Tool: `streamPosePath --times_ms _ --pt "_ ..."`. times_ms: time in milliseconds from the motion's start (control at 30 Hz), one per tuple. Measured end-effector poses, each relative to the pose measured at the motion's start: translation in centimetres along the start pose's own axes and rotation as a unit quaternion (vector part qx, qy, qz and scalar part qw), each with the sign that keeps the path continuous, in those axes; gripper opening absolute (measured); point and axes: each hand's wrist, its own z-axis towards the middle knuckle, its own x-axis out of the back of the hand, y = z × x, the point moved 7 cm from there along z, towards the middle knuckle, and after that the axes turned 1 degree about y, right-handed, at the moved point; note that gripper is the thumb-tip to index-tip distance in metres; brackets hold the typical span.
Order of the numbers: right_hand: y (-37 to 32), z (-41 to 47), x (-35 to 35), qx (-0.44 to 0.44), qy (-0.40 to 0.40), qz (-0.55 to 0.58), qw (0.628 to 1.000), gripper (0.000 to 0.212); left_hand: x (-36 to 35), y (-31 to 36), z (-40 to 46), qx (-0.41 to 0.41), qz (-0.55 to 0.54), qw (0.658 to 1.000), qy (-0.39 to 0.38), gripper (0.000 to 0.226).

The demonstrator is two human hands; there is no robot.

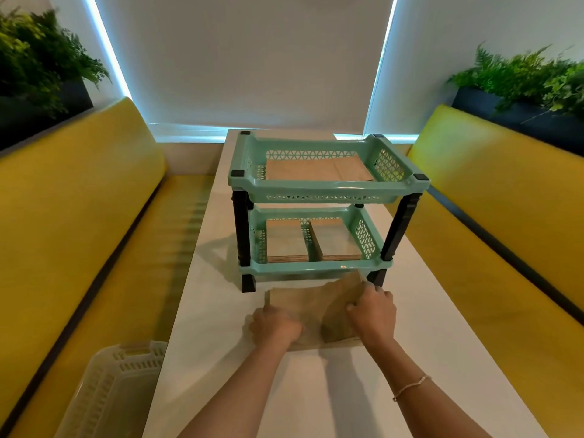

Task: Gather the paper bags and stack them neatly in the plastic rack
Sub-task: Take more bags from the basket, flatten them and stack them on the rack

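Note:
A mint-green two-tier plastic rack (319, 186) with black posts stands on the white table (316, 390). Flat brown paper bags (303, 170) lie in its top tray. Two stacks of paper bags (286, 240) sit side by side in the bottom tray. In front of the rack lies a loose pile of brown paper bags (311, 300). My left hand (275, 327) grips the pile's near left part. My right hand (373, 314) holds a tilted bunch of the bags at the right side.
A pale slatted plastic basket (110, 390) sits at the lower left on the yellow bench (79, 216). A second yellow bench (505, 216) runs along the right. Planters with green plants (531, 80) stand behind both benches. A white blind covers the window behind the rack.

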Motion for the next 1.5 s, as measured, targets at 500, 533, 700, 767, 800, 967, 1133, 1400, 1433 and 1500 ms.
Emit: streamPosePath --times_ms 500,533,700,767,800,967,1133,1400,1433,1500 --pt "1.1 -1.8 2.5 -0.006 -0.256 0.469 0.845 0.036 1.5 -2.2 -1.3 -0.092 -0.451 0.888 -0.004 0.088" --pt "1.3 -2.4 2.8 0.005 -0.27 0.495 0.826 0.037 1.7 -2.4 -1.9 -0.109 -0.487 0.866 -0.014 0.079" --pt "4.3 -4.6 3.0 -0.01 -0.22 0.531 0.818 0.034 2.0 -2.8 -5.7 -0.187 -0.571 0.799 -0.035 0.043" --pt "5.7 -5.8 2.4 -0.022 -0.188 0.533 0.824 0.03 0.6 -3.3 -6.7 -0.185 -0.571 0.799 -0.041 0.04" --pt "6.3 -6.4 1.9 -0.032 -0.178 0.524 0.832 0.029 -0.3 -3.6 -7.1 -0.177 -0.566 0.804 -0.045 0.039" --pt "8.0 -8.5 0.2 -0.078 -0.138 0.493 0.855 0.029 -3.0 -4.1 -8.3 -0.149 -0.557 0.816 -0.049 0.039" --pt "7.8 -7.6 1.9 -0.05 -0.13 0.512 0.848 0.031 -1.1 -3.6 -8.7 -0.177 -0.542 0.821 -0.032 0.037" --pt "9.0 -7.6 1.2 -0.04 -0.137 0.452 0.881 0.028 -1.6 -4.7 -8.9 -0.149 -0.303 0.94 -0.056 0.048" --pt "8.7 -7.3 2.1 -0.028 -0.131 0.45 0.883 0.03 -0.5 -4.4 -8.9 -0.155 -0.302 0.939 -0.051 0.046" --pt "8.2 -6.7 3.6 -0.006 -0.139 0.451 0.882 0.035 2.3 -3.6 -9.5 -0.169 -0.349 0.921 -0.042 0.041"
